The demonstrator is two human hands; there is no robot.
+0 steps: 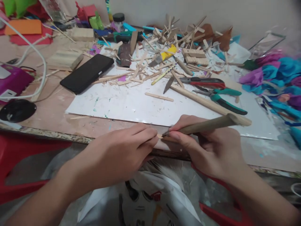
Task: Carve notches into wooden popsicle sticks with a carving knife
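Worn: white shirt (pixel 174 201), loosely folded, front bearing a printed figure (pixel 139 205). Relative to figure: red patch (pixel 156 196) upper right, orange-yellow streak (pixel 156 213) lower right, dark characters (pixel 140 223) low on its middle. Both forearms (pixel 70 179) bare.

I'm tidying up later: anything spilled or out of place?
Yes: wooden sticks lie in a jumbled heap toward the wall, unlike the neat stack nearby, and green specks mar the white sheet near the phone.
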